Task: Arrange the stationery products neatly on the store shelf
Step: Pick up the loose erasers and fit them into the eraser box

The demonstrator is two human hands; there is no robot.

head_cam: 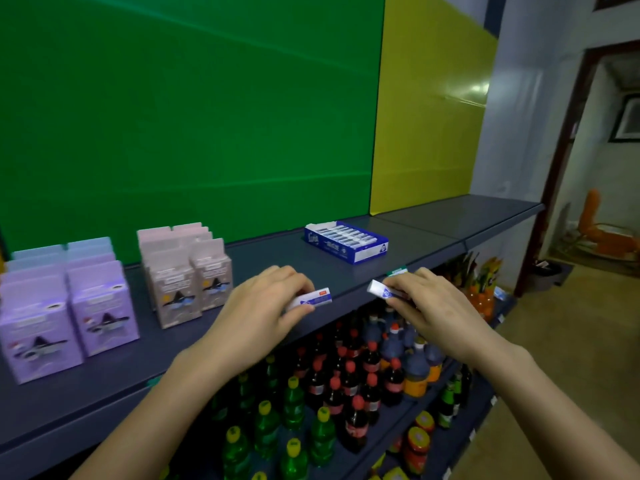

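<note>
The left hand (263, 301) pinches a white eraser (313, 297) and the right hand (433, 304) grips a second eraser (380, 289), both at the shelf (273, 252) front edge. Bare shelf separates them from the blue eraser box (346, 243) behind. Pink cartons (188, 275) and purple cartons (64, 313) stand left, with bottles (349, 393) below.

I see a shop: boxed stationery (100, 306) lines the shelf (277, 258), with drink bottles (349, 386) stocked on the shelf below
</note>
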